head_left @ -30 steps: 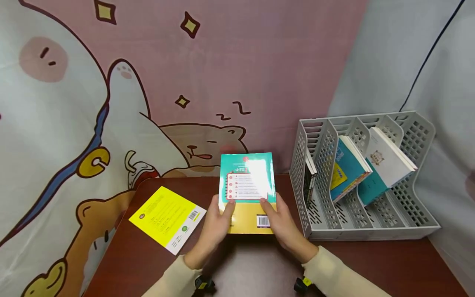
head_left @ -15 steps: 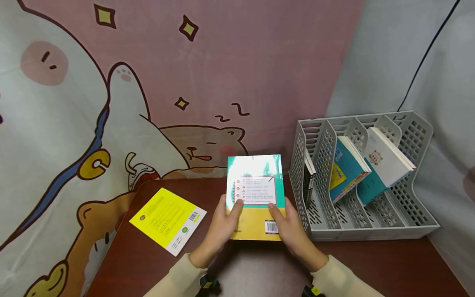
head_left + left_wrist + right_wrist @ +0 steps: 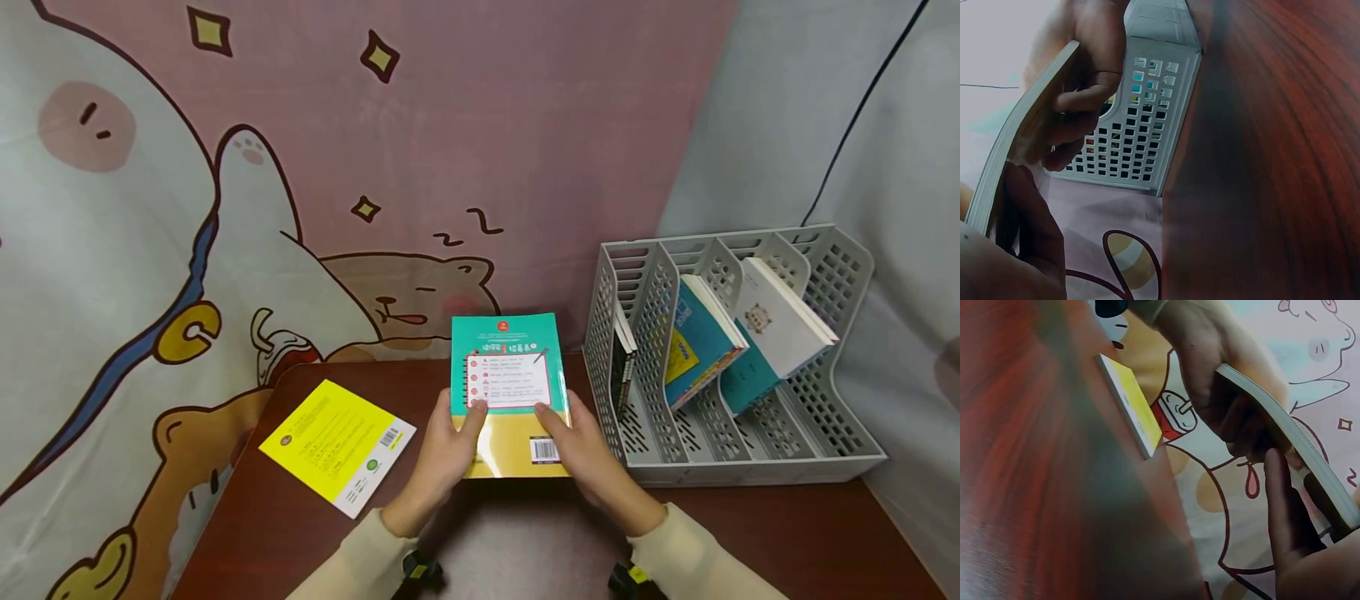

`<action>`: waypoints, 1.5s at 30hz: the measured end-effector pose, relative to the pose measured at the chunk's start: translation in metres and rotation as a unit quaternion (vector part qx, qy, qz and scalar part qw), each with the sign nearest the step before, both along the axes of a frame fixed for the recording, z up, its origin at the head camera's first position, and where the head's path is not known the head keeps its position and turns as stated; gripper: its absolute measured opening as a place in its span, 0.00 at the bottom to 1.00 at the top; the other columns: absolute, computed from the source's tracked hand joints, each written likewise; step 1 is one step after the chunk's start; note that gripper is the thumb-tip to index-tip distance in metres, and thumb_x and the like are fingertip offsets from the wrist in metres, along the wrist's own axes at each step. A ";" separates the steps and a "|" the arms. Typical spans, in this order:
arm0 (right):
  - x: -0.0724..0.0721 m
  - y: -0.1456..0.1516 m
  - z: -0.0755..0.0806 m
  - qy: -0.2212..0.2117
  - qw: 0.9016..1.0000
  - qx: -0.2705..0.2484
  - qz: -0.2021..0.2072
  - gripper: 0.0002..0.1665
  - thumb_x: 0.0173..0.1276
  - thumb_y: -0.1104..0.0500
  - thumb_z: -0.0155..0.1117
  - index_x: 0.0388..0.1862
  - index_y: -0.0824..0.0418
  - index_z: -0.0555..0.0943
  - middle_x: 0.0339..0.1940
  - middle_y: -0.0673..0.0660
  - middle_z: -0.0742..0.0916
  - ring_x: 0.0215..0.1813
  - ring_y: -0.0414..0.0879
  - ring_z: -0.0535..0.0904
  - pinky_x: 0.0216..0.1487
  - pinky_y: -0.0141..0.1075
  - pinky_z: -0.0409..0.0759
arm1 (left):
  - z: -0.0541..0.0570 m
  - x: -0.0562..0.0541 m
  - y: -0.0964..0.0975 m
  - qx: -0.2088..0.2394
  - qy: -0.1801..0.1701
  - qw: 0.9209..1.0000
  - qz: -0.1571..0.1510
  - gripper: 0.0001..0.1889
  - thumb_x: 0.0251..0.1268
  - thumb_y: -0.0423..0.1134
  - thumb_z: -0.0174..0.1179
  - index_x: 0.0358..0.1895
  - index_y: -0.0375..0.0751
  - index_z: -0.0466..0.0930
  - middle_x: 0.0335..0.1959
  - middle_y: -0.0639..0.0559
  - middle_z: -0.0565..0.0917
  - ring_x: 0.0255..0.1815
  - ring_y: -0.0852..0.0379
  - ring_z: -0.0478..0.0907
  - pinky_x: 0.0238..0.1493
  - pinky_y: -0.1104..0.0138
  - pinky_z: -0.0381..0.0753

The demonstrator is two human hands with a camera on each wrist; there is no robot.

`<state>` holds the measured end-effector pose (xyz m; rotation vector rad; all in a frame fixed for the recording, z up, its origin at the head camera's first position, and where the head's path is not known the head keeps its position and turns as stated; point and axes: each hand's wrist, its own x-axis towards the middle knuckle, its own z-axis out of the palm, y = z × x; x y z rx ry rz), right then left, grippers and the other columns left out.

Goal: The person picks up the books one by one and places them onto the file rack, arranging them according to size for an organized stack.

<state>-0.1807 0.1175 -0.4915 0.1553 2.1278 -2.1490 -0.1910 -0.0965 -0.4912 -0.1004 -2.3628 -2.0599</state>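
Observation:
A teal and yellow book (image 3: 506, 442) is held up over the table between both hands, its barcode at the lower right. My left hand (image 3: 448, 446) grips its left edge, thumb on the cover and fingers bent beneath. At the right edge my right hand (image 3: 583, 450) grips it the same way, thumb on the yellow band. In the left wrist view the book's page edge (image 3: 1019, 119) is slightly bowed, with fingers curled under it. The right wrist view also shows the book (image 3: 1297, 444) from its edge, with fingertips underneath.
A yellow book (image 3: 337, 446) with a white strip lies flat at the left of the brown table (image 3: 525, 542). To the right stands a grey divided file rack (image 3: 750, 475) holding a dark book (image 3: 624, 367), a blue book (image 3: 705, 342) and a white and teal book (image 3: 783, 321).
Both hands moved the book right, then slightly back left and up. The glare on its cover shifted from the teal part down to the yellow band.

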 end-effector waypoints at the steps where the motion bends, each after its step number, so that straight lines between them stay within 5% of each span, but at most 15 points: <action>1: -0.002 0.000 0.002 -0.003 1.000 0.000 0.003 0.24 0.88 0.52 0.58 0.76 0.56 0.71 0.46 0.61 0.93 0.37 0.47 0.92 0.37 0.41 0.91 | 0.001 0.000 -0.001 0.004 -0.002 1.000 0.000 0.19 0.86 0.45 0.62 0.67 0.41 0.72 0.44 0.39 0.92 0.33 0.55 0.91 0.42 0.65 0.89; 19: -0.054 0.027 0.036 -0.046 0.998 -0.032 0.043 0.34 0.90 0.39 0.52 0.81 0.57 0.64 0.57 0.57 0.85 0.48 0.45 0.87 0.49 0.39 0.88 | -0.003 0.004 -0.009 0.006 -0.020 0.999 -0.049 0.23 0.85 0.49 0.63 0.72 0.46 0.71 0.45 0.40 0.91 0.35 0.53 0.92 0.41 0.64 0.90; 27: -0.077 0.030 0.040 -0.085 0.990 -0.087 0.068 0.35 0.88 0.37 0.56 0.81 0.55 0.68 0.52 0.51 0.92 0.50 0.43 0.92 0.50 0.41 0.92 | -0.003 0.007 -0.010 0.014 -0.016 0.997 -0.074 0.22 0.86 0.47 0.62 0.73 0.45 0.70 0.43 0.38 0.91 0.32 0.53 0.91 0.40 0.64 0.90; 33: -0.078 0.032 0.040 -0.081 0.988 -0.094 0.089 0.33 0.86 0.37 0.61 0.75 0.57 0.75 0.48 0.50 0.94 0.46 0.45 0.94 0.47 0.43 0.93 | -0.005 0.005 -0.011 0.018 -0.013 0.996 -0.090 0.23 0.86 0.48 0.62 0.72 0.44 0.70 0.42 0.39 0.91 0.32 0.54 0.92 0.40 0.65 0.90; 45: -0.064 0.031 0.059 0.011 0.999 -0.013 0.031 0.33 0.85 0.38 0.63 0.72 0.61 0.79 0.45 0.55 0.94 0.40 0.49 0.95 0.43 0.47 0.95 | -0.012 -0.003 -0.009 -0.015 -0.016 0.995 -0.101 0.21 0.87 0.54 0.59 0.73 0.53 0.73 0.40 0.44 0.91 0.33 0.53 0.92 0.37 0.62 0.91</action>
